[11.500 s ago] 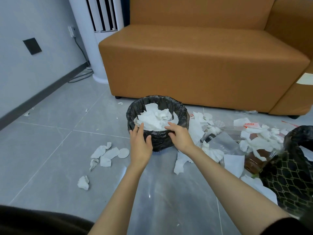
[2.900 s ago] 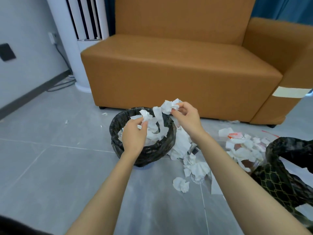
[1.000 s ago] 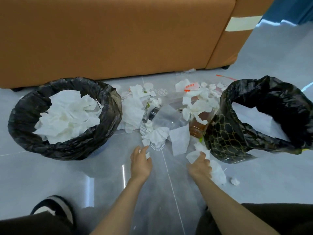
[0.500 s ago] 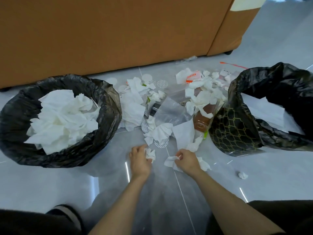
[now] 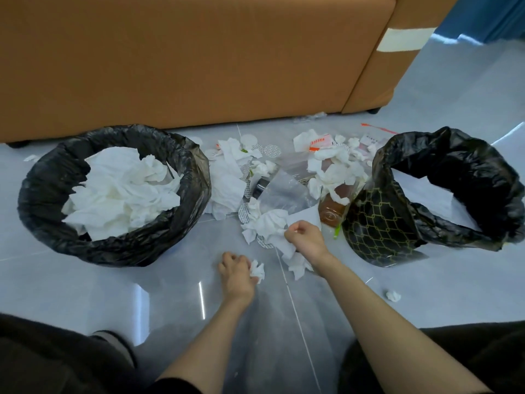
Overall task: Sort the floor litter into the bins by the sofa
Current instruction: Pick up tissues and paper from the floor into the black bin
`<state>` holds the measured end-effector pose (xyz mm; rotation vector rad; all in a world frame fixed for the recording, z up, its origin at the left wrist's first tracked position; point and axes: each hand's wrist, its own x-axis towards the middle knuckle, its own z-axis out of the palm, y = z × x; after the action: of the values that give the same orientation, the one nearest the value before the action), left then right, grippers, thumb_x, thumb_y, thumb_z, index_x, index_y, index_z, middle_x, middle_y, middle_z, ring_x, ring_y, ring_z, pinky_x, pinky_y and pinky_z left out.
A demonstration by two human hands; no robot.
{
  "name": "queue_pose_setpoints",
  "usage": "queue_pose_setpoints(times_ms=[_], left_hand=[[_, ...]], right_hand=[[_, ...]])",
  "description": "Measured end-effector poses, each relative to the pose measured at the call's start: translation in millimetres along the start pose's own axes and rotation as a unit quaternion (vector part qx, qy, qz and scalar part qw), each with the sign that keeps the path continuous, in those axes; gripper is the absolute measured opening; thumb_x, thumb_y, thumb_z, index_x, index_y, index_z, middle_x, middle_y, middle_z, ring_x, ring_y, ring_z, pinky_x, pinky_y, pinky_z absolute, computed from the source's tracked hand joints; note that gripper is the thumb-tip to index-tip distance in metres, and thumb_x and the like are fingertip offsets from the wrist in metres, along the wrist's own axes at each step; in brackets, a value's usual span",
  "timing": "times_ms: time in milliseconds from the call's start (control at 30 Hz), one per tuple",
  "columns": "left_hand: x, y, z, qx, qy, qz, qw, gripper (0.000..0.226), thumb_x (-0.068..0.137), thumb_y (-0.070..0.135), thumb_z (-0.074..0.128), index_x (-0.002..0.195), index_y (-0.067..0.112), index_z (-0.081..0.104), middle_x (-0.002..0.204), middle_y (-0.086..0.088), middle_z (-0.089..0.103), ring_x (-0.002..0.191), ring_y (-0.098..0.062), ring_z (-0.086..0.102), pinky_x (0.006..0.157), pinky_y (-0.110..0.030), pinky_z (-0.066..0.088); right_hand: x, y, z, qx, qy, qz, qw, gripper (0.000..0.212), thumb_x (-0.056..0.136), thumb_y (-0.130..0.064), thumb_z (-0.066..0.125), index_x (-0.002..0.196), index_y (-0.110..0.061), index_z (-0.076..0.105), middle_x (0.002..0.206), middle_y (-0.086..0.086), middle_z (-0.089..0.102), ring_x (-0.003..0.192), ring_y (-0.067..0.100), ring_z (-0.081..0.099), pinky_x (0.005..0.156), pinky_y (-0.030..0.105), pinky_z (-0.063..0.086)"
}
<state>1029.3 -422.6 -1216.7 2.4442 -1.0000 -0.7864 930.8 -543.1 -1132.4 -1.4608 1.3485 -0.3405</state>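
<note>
Two bins lined with black bags stand on the grey floor before the sofa. The left bin (image 5: 45, 223) is heaped with white tissue. The right bin (image 5: 377, 231) has a gold lattice wall and holds a little white paper. Between them lies a litter pile (image 5: 227, 180) of tissues, round pads, a clear plastic bag (image 5: 284, 191) and a brown bottle (image 5: 331, 214). My left hand (image 5: 237, 273) grips a small tissue wad (image 5: 258, 271) near the floor. My right hand (image 5: 306, 240) holds crumpled white tissue (image 5: 297, 264) at the pile's near edge.
The orange sofa (image 5: 199, 58) runs along the back, close behind both bins. One stray tissue scrap (image 5: 393, 295) lies on the floor to the right of my right arm. My dark trouser legs (image 5: 42, 362) fill the bottom corners.
Both hands still hold tissue. My right hand has moved up and right into the near edge of the pile, taking more tissue. The left hand stays low with its wad.
</note>
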Motion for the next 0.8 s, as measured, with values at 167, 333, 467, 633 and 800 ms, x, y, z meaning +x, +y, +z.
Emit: queue_pose_setpoints(times_ms=[167, 333, 467, 633, 800], left_hand=[[-18, -5, -7, -0.109, -0.01, -0.03, 0.994, 0.033, 0.082, 0.009, 0.067, 0.064, 0.022, 0.042, 0.088, -0.002, 0.046, 0.088, -0.021, 0.053, 0.065, -0.015, 0.035], [-25, 5, -36, -0.224, 0.016, -0.085, 0.971, 0.019, 0.082, 0.013, 0.068, 0.079, 0.014, 0.05, 0.09, -0.008, 0.06, 0.086, -0.024, 0.057, 0.069, -0.022, 0.037], [-15, 29, -77, -0.372, 0.056, -0.077, 0.923, 0.018, 0.081, 0.004, 0.068, 0.094, 0.006, 0.056, 0.097, -0.014, 0.058, 0.088, -0.027, 0.056, 0.07, -0.044, 0.057], [-19, 62, -147, -0.493, 0.086, -0.003, 0.866, 0.015, 0.085, 0.0, 0.063, 0.086, 0.008, 0.05, 0.084, -0.006, 0.055, 0.073, -0.009, 0.053, 0.047, -0.023, 0.055], [-26, 66, -220, -0.534, 0.172, 0.027, 0.827, 0.015, 0.087, 0.005, 0.062, 0.093, 0.006, 0.049, 0.083, -0.002, 0.055, 0.077, -0.012, 0.058, 0.052, -0.023, 0.057]], right_hand=[[-13, -21, -10, 0.036, -0.05, -0.008, 0.998, 0.021, 0.086, -0.004, 0.054, 0.069, -0.016, 0.05, 0.071, -0.003, 0.05, 0.067, 0.01, 0.047, 0.057, 0.019, 0.038], [-29, -52, -13, 0.103, -0.096, -0.007, 0.99, 0.027, 0.086, 0.0, 0.047, 0.065, -0.016, 0.043, 0.064, -0.001, 0.04, 0.059, 0.012, 0.035, 0.052, 0.021, 0.033], [-41, -96, -12, 0.251, -0.129, -0.01, 0.959, 0.032, 0.083, 0.006, 0.038, 0.061, -0.016, 0.036, 0.054, -0.003, 0.032, 0.045, 0.009, 0.027, 0.046, 0.019, 0.031], [-52, -155, -13, 0.416, -0.167, -0.034, 0.893, 0.026, 0.082, 0.004, 0.035, 0.062, -0.012, 0.042, 0.056, 0.001, 0.028, 0.045, 0.011, 0.025, 0.058, 0.023, 0.045], [-62, -205, 8, 0.508, -0.272, -0.064, 0.815, 0.019, 0.078, 0.003, 0.031, 0.072, -0.01, 0.043, 0.069, 0.006, 0.043, 0.06, 0.017, 0.04, 0.054, 0.023, 0.045]])
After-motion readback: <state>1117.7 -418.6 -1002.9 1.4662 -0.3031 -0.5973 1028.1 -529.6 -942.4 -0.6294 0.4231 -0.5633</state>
